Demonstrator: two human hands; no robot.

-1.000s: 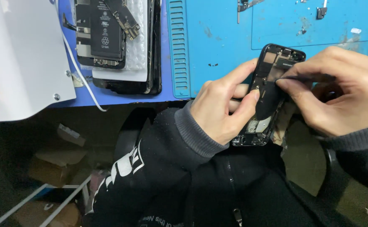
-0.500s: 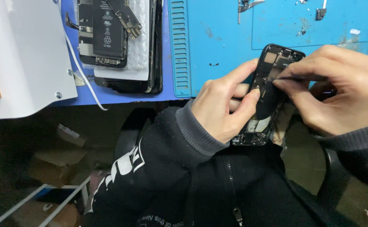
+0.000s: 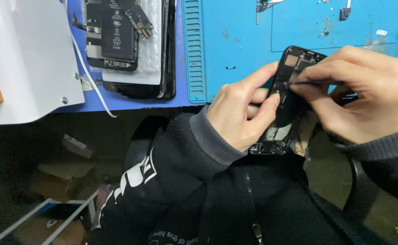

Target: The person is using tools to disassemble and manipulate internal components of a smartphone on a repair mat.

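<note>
An opened black phone body (image 3: 284, 106) with its insides exposed is held tilted at the front edge of the blue work mat (image 3: 239, 45). My left hand (image 3: 242, 111) grips the phone's left side, thumb and fingers pressed on its inner parts. My right hand (image 3: 364, 93) pinches a thin dark tool (image 3: 305, 83), probably tweezers, whose tip touches the upper inside of the phone near the camera cutout. The phone's lower end rests near my dark jacket.
A stack of dismantled phones with a black battery (image 3: 117, 34) on top lies at the back left. A white device (image 3: 22, 59) with a white cable (image 3: 90, 86) stands at far left. Small metal parts (image 3: 344, 12) lie on the mat's far side. Boxes sit under the bench.
Both hands and the phone stay almost in place. The tool tip has shifted slightly on the upper inside of the phone.
</note>
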